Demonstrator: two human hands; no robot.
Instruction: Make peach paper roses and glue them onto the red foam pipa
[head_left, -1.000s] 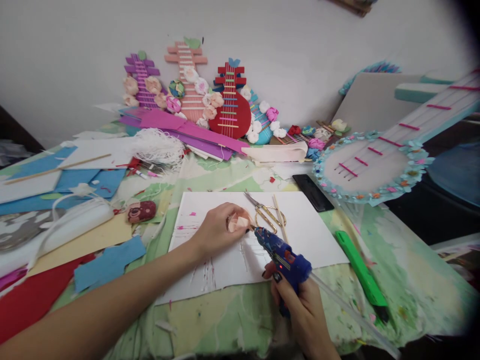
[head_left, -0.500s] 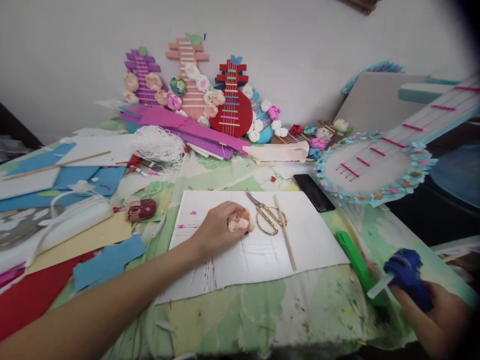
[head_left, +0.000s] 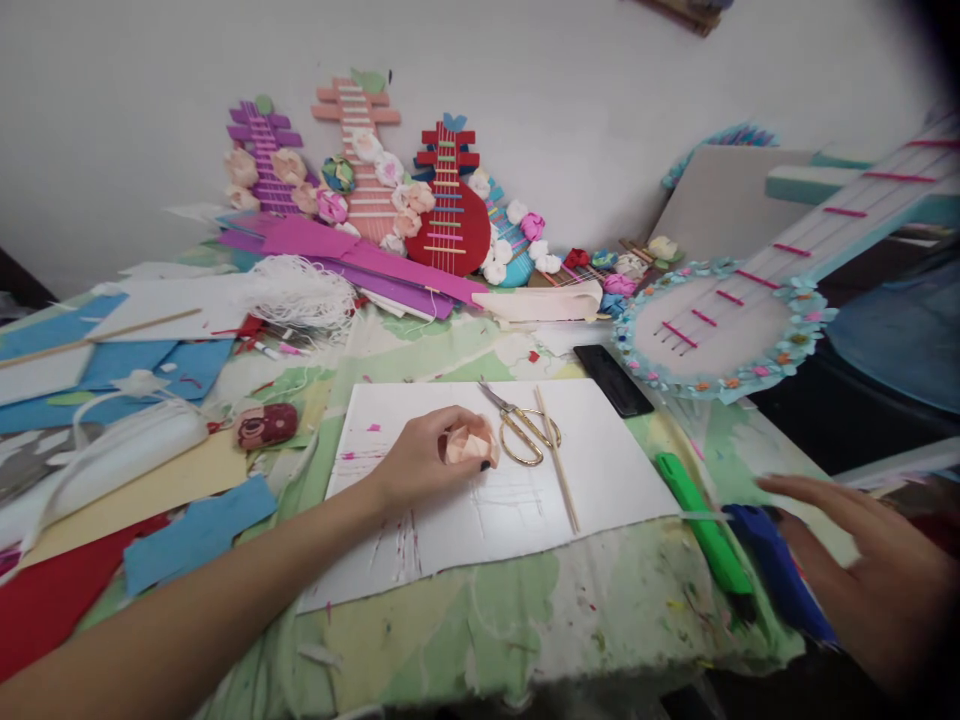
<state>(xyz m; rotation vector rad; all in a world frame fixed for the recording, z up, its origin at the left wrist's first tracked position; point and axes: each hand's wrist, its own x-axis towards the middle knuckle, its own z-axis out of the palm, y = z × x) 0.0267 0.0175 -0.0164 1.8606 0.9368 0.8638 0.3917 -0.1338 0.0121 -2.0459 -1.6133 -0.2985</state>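
Note:
My left hand (head_left: 429, 455) curls around a peach paper flower (head_left: 471, 443) above the white board (head_left: 442, 530). Just right of the flower lie gold-handled scissors (head_left: 523, 425) and a thin wooden stick (head_left: 556, 460). At the right edge of the table my right hand (head_left: 862, 560) has its fingers spread apart beside a blue glue gun (head_left: 780, 575), which lies with a pale stick at its end. The green cutter (head_left: 705, 525) is directly left of the glue gun.
Decorated paper lutes, including a red one (head_left: 450, 225), lean on the wall. A large flower-rimmed instrument (head_left: 720, 325) stands at the right, near a black phone (head_left: 613, 380). White string (head_left: 300, 295), coloured sheets (head_left: 199, 530) and a dark red object (head_left: 266, 425) lie to the left.
My right hand has let go of the blue glue gun, now lying by the green cutter, and its fingers have opened. The view has shifted slightly; my left hand still has the flower.

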